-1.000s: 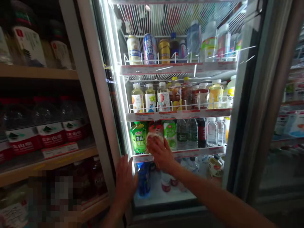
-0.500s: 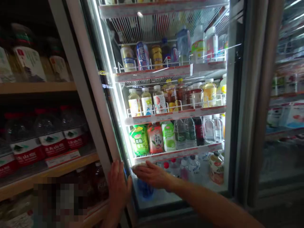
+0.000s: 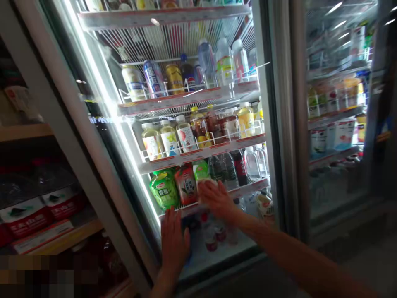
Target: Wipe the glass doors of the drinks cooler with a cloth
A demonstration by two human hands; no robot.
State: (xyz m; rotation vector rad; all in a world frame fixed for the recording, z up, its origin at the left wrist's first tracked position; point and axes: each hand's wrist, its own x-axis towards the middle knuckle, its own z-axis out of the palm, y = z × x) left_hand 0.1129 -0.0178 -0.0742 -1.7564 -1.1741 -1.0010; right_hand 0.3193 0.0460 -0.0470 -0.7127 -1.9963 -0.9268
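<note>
My left hand [image 3: 174, 240] lies flat on the glass door [image 3: 198, 265] of a lit drinks cooler, low and near the door's left side, its fingers stretched upward. Further right and higher, my right hand [image 3: 218, 200] presses a pale cloth [image 3: 207, 181] to the same glass; only a whitish edge shows past the fingertips. Behind the glass, a green bottle [image 3: 164, 190] and a red bottle [image 3: 186, 184] stand left of my right hand. Another green bottle [image 3: 201, 169] is partly covered by it.
Cooler shelves [image 3: 189, 97] hold cans and bottles behind the glass. On the left, an open wooden shelf [image 3: 62, 244] carries red-labelled water bottles [image 3: 29, 221]. A metal door frame [image 3: 287, 124] and a second cooler [image 3: 331, 161] stand to the right.
My right hand has slid right and up across the glass with the pale cloth. My left hand has shifted right, from beside the frame onto the glass. The view has turned right.
</note>
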